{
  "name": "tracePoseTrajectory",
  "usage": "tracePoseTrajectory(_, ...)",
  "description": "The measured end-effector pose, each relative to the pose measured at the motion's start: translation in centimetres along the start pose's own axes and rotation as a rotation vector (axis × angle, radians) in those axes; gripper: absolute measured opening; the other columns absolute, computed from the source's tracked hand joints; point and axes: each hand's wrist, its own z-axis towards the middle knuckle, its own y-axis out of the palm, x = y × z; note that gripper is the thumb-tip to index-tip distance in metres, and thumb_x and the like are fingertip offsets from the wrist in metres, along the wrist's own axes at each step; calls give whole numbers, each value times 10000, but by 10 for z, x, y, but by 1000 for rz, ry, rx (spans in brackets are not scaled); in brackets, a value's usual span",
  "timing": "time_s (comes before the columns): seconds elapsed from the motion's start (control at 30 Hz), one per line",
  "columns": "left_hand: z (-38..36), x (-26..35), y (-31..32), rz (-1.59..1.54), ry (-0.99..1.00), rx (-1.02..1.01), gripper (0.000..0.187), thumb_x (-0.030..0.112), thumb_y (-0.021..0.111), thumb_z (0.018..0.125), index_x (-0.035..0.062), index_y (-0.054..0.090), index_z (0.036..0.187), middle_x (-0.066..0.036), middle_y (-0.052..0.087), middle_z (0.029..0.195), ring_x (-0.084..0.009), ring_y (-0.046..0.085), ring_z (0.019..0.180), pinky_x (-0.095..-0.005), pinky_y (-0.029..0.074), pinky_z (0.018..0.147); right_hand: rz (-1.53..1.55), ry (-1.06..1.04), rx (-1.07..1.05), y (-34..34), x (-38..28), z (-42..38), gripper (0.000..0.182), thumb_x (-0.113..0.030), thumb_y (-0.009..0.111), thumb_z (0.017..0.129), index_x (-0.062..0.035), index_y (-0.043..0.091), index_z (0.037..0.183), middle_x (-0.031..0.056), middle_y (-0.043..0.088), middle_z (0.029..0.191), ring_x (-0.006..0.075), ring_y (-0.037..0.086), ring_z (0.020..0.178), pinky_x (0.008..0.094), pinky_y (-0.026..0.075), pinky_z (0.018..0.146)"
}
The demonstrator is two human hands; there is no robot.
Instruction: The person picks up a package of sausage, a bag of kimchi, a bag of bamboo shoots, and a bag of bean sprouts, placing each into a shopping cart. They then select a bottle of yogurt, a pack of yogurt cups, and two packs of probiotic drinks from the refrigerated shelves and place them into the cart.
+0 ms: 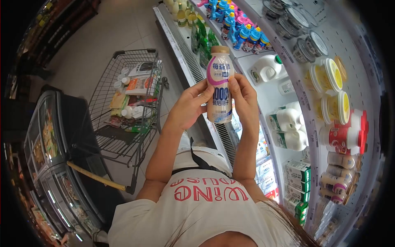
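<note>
A cream-coloured bottle (pixel 220 92) with a tan cap, a pink swirl and dark blue lettering is held upright between both hands, its label facing the camera. My left hand (pixel 190 103) grips its left side, thumb on the front of the label and fingers behind. On the other side my right hand (pixel 244 99) closes round the bottle, its thumb also on the front. The fingertips behind the bottle are mostly hidden. Both hands are in front of the edge of a refrigerated shelf (pixel 224 140).
A wire shopping cart (pixel 119 150) holding packages and white-capped bottles stands at the left, beside a dark display case (pixel 76 144). White milk jugs (pixel 294 140), yellow-lidded tubs (pixel 329 76), green-topped cartons (pixel 297 171) and blue-capped bottles (pixel 248 37) fill the shelves at the right.
</note>
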Motion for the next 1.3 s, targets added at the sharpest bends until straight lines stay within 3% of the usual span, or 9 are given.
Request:
tracePoseTrajectory(0.17, 18, 37, -81, -77, 179, 107, 483, 226, 622, 914, 6, 457, 1311, -77, 579, 1149, -141, 565, 1045, -325, 483, 900, 5, -118, -183, 73, 28, 67, 361, -221, 592, 934, 10, 535, 1205, 95, 649, 1002, 123, 599, 909, 267, 478, 791)
tracePoseTrajectory(0.27, 20, 60, -127, 8, 411, 340, 477, 202, 668, 881, 7, 475, 1271, -85, 582, 1127, -145, 568, 1030, -319, 485, 895, -221, -128, -392, 128, 37, 110, 369, -209, 605, 920, 1, 536, 1216, 105, 656, 985, 132, 608, 870, 278, 485, 779)
tracePoseTrajectory(0.4, 7, 73, -210, -81, 495, 587, 514, 39, 686, 835, 31, 425, 1277, -81, 546, 1160, -157, 573, 1023, -291, 500, 851, -267, -246, -688, 212, 90, 161, 445, -193, 615, 892, 7, 485, 1268, 194, 610, 1124, 302, 612, 982, 361, 472, 868)
tracePoseTrajectory(0.43, 4, 73, -229, -29, 541, 665, 482, -4, 632, 840, 50, 413, 1267, -69, 555, 1102, -189, 575, 1045, -362, 518, 858, -261, -282, -783, 232, 108, 171, 466, -183, 619, 885, 1, 469, 1286, 201, 584, 1172, 323, 584, 1040, 377, 453, 903)
tracePoseTrajectory(0.6, -5, 45, -330, -75, 580, 1000, 567, -6, 684, 811, 33, 395, 1296, -92, 526, 1184, -165, 558, 1053, -283, 495, 841, -362, -439, -1094, 330, 197, 207, 686, -52, 708, 709, -33, 423, 1332, 212, 534, 1244, 374, 515, 1123, 421, 427, 937)
tracePoseTrajectory(0.8, 39, 30, -457, 19, 680, 1274, 510, 21, 666, 833, 24, 434, 1287, -99, 532, 1190, -175, 562, 1043, -282, 504, 823, -635, -551, -890, 416, 295, 246, 676, -10, 659, 694, -52, 428, 1329, 198, 521, 1203, 421, 530, 972, 430, 445, 876)
tracePoseTrajectory(0.93, 81, 41, -536, -6, 672, 1246, 510, 23, 677, 831, 17, 437, 1281, -111, 527, 1197, -184, 546, 1073, -288, 481, 863, -649, -299, -724, 469, 350, 283, 645, 24, 609, 725, 10, 392, 1332, 250, 497, 1072, 450, 536, 946, 481, 451, 860)
tracePoseTrajectory(1.1, 129, 39, -612, 186, 584, 1316, 425, 2, 663, 830, 25, 495, 1220, -103, 537, 1178, -190, 548, 1081, -296, 485, 874, -534, -216, -847, 490, 432, 335, 712, 28, 552, 769, 27, 239, 1409, 338, 324, 1381, 484, 383, 1250, 455, 387, 1007)
tracePoseTrajectory(1.3, 170, 8, -686, 624, 453, 1428, 438, 36, 740, 740, 74, 565, 1139, -132, 560, 1082, -279, 542, 1035, -361, 464, 870, -508, 55, -914, 490, 474, 373, 786, -76, 631, 771, 39, 203, 1420, 310, 286, 1433, 416, 308, 1338, 395, 313, 1086)
